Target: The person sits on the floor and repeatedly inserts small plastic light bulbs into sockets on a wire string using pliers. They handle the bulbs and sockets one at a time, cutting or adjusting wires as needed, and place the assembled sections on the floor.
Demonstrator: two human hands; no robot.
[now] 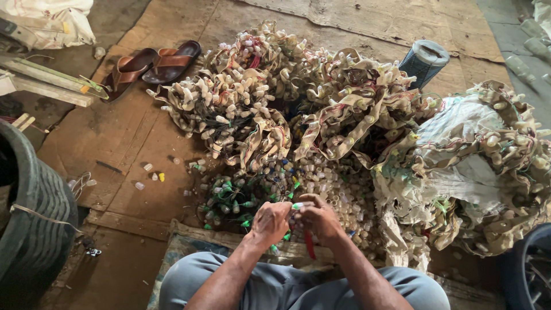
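My left hand (270, 221) and my right hand (319, 217) meet in front of my knees, both closed around a string of small green-tipped bulbs on wire (296, 205). A red strip (310, 244) hangs down below my right hand. Just beyond my hands lies a loose heap of small clear and green bulbs with wires (241, 195). Behind it rise big bundles of tan tape studded with pale bulbs (252, 97).
A pair of brown sandals (154, 64) lies at the far left on cardboard (115, 138). A dark tyre (34, 206) stands at left, a blue cylinder (423, 60) at the back right, a white sack (465, 149) among bundles at right.
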